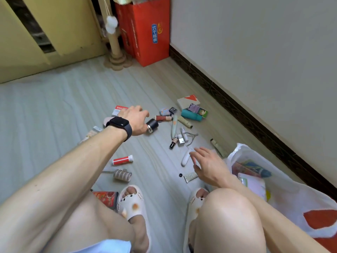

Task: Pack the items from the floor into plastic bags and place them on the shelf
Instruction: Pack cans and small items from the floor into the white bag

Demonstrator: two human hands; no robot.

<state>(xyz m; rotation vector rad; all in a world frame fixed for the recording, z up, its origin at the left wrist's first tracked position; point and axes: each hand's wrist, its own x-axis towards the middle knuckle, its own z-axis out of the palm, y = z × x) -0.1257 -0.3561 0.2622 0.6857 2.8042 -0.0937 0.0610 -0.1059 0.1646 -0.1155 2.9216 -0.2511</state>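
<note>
Several small items lie scattered on the pale floor. My left hand, a dark watch on its wrist, hovers with loosely curled fingers right over a black cylinder; I see no grip on it. My right hand is spread open just beside a white handheld device. A white plastic bag with red print lies open at the right with several items inside. Nearby lie a red tube, a ribbed roller, a teal bottle and a white-and-red box.
My feet in white slippers rest near a red packet. Tall red boxes and a cardboard scratching post stand in the far corner. A wall with dark skirting runs along the right; a yellow cabinet is at the left.
</note>
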